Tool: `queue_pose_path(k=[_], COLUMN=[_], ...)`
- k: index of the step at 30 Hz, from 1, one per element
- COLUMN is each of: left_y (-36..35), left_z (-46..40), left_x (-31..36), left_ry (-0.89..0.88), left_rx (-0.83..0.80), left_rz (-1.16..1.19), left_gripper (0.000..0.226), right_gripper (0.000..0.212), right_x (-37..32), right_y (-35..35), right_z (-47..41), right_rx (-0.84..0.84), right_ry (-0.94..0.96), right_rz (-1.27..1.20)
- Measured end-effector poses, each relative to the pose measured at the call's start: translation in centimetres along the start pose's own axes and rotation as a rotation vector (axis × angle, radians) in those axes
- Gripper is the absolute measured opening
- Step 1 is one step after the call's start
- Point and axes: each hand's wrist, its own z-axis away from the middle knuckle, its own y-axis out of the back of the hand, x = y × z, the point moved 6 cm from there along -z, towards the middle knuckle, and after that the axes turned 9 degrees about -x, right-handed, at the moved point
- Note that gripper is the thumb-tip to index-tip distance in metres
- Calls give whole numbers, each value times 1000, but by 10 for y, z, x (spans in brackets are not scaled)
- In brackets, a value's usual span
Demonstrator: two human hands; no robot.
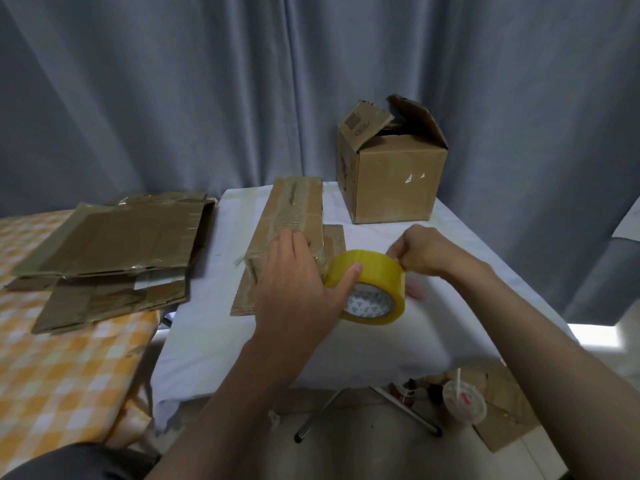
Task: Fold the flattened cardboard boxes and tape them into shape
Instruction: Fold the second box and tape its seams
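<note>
A long narrow cardboard box [292, 209] lies on the white-covered table [214, 306], its flaps spread at the near end. My left hand [298, 282] rests over that near end and its thumb holds a yellow tape roll [372, 289] against the box. My right hand [420, 252] pinches the roll's far edge, where the tape end seems to be. Whether any tape is stuck to the box I cannot tell.
A folded cardboard box [394, 174] with open top flaps stands at the table's back right. Several flattened boxes [114, 251] are stacked on the orange checked table [69, 368] to the left. A plastic cup lid [464, 401] and cardboard scraps lie on the floor below.
</note>
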Motion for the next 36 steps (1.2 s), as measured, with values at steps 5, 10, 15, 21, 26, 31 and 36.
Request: queue_pose_path(k=[5,10,15,21,26,31,36], left_y=[-1,1,8,11,8,17,16], left_z=[0,1,-10,-41,-40,-43,-34], left_x=[2,2,-2,-10,-11,-4,26], left_ry=[-13,-19,-19,40,49,1,-226], left_rx=[5,15,28,-136,-187,-196,-245], left_rz=[3,-7,-71,-142,-157,-78,-62], left_gripper=[67,65,53,34,53,42,33], right_gripper=[25,10,9,8,6,6,6], right_x=[-47,-60,-62,-58,-44,-36,-39], right_y=[-6,-21,-18,-10,-6,-8,-13], right_z=[19,20,20,23,34,52,69], right_rx=[-77,-204,-165,-120,-94,-12,61], right_ry=[208,167,169,189,157,159,219], right_rz=[-459,-432,-419,-443,-532,-661,-723])
